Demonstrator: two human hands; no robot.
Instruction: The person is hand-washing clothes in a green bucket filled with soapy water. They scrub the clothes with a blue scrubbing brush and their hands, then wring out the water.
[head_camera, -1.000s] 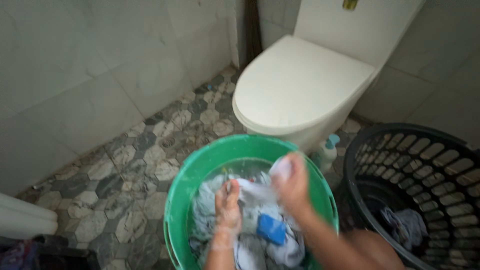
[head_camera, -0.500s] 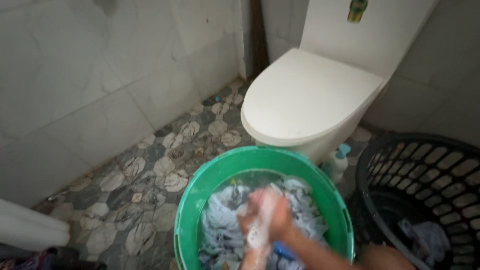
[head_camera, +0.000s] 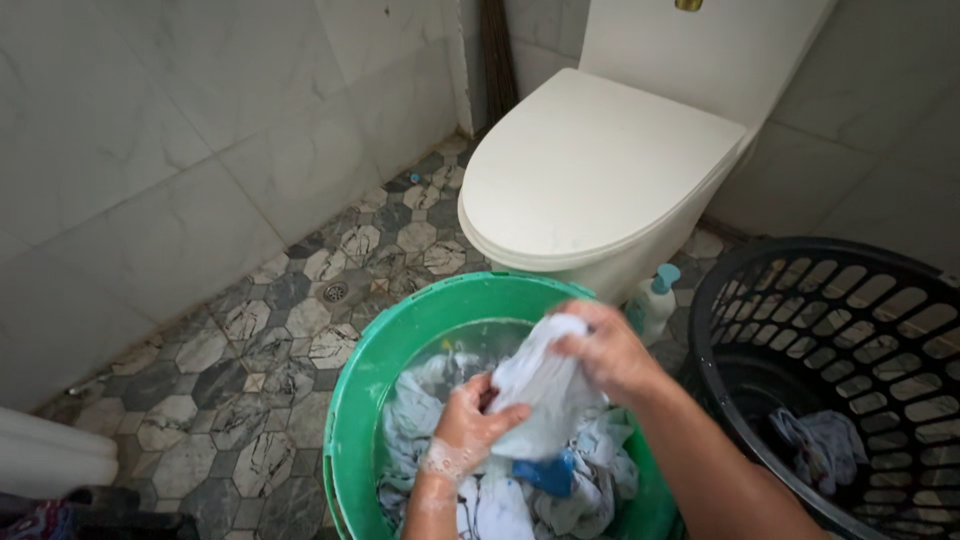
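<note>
A green plastic basin (head_camera: 375, 370) stands on the floor, filled with wet white and pale blue laundry and water. Above it I hold a bunched white cloth (head_camera: 545, 385). My left hand (head_camera: 465, 425), with suds on the wrist, grips its lower left side. My right hand (head_camera: 610, 350) grips its upper right part. Under the cloth a blue piece of fabric (head_camera: 548, 475) shows among the soaked clothes.
A white toilet (head_camera: 600, 170) with its lid down stands behind the basin. A black plastic laundry basket (head_camera: 850, 300) at the right holds a few clothes. A small bottle with a blue cap (head_camera: 655, 300) stands between them. A floor drain (head_camera: 336, 292) sits in the patterned tiles.
My hands went from pressing laundry in the basin to lifting a white cloth above it. The view tilted and settled nearer the toilet.
</note>
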